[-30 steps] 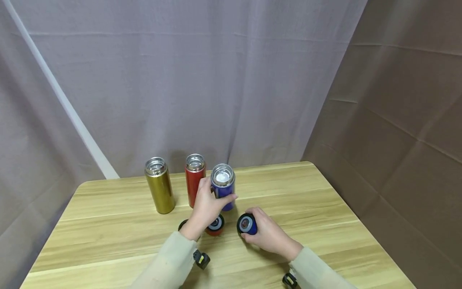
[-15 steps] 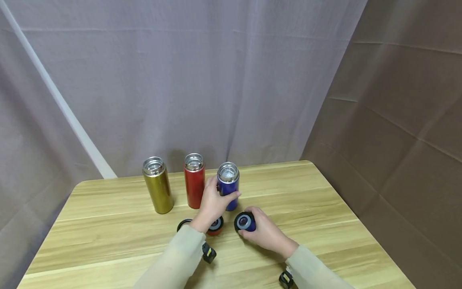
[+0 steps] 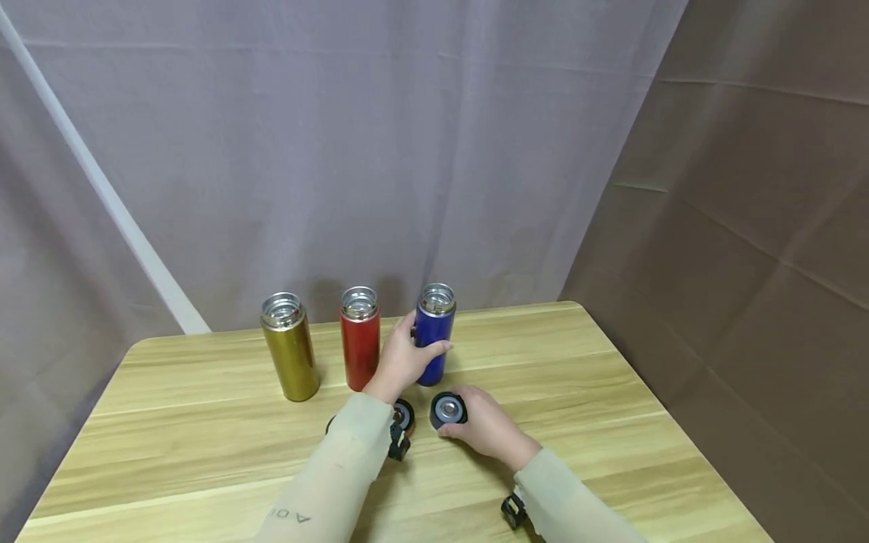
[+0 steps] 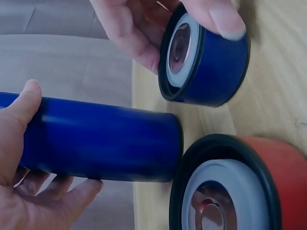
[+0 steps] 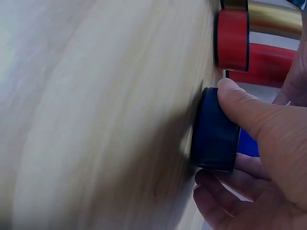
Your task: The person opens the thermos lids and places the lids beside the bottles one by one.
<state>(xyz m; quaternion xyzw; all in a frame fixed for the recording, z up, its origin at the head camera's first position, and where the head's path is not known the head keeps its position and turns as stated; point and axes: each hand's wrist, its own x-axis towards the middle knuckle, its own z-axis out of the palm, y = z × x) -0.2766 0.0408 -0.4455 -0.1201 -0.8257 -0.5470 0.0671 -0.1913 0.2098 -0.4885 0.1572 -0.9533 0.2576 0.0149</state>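
Note:
My left hand grips the blue thermos bottle around its body, thumb on the near side and fingers behind. The bottle is lidless, its steel mouth upward, level with the red and gold bottles; whether its base touches the table is unclear. My right hand holds the blue lid between thumb and fingers, its inner side with the grey ring facing up. In the right wrist view, that lid is at or just above the tabletop. Beside it is the red lid, partly behind my left wrist in the head view.
An open red thermos bottle stands left of the blue one, with an open gold bottle farther left. Another lid is mostly hidden under my left forearm. The wooden table has curtains behind it.
My left hand has carried the blue bottle back and to the right, away from the red bottle. The right hand has shifted slightly left, still holding the blue lid.

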